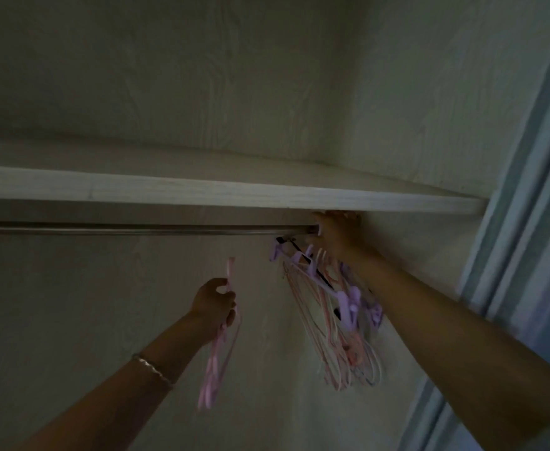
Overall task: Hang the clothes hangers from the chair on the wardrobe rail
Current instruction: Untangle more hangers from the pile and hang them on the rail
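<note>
A metal wardrobe rail [137, 230] runs left to right under a pale wooden shelf [202, 192]. My right hand [334, 234] is up at the rail's right end, gripping the hooks of a bunch of several pink, white and purple hangers [335, 320] that dangles below it. My left hand [215, 304] is lower, under the rail, and grips a few pink hangers [216, 356] near their hooks, which point up toward the rail. These hang down past my wrist.
The wardrobe's back wall [104, 320] lies behind the hangers. Its side wall [430, 255] is close on the right, with the pale blue door frame [527, 222] beyond. The rail left of my hands carries nothing.
</note>
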Motion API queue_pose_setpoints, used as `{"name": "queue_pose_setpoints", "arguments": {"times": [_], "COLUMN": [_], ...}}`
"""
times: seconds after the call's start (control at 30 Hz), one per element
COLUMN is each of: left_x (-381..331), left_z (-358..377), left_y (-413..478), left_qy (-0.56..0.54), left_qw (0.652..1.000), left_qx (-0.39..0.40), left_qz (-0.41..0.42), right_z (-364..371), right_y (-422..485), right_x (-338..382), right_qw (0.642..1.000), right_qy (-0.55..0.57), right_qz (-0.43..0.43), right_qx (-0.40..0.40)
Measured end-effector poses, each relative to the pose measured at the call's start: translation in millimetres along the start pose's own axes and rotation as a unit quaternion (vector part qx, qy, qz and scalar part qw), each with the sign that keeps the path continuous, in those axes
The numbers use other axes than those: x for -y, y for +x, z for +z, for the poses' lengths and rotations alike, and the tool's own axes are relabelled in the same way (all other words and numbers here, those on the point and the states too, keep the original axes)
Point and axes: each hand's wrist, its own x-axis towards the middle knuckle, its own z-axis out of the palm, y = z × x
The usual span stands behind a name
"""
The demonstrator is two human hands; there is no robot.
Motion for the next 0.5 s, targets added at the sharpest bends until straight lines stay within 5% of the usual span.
{"name": "queue_pose_setpoints", "arguments": {"times": [0.13, 0.33, 0.5], "left_x": [-4.3, -10.8, -15.8], "left_z": [1.0, -9.9, -10.9], "left_y": [-5.0, -24.8, -42.9], "left_qy": [-0.023, -0.078, -0.108], "left_qw": [1.0, 0.997, 0.994], "left_qx": [-0.01, 0.002, 0.005], "left_qz": [0.008, 0.006, 0.021], "right_z": [2.3, -21.0, -27.3], "right_y": [2.8, -17.3, -50.2], "right_x": [-2.7, 43.8, 130.1], "right_qw": [0.999, 0.98, 0.944], "right_qy": [0.037, 0.103, 0.303], "right_qz": [-0.013, -0.037, -0.007], "right_qx": [-0.019, -0.166, 0.128]}}
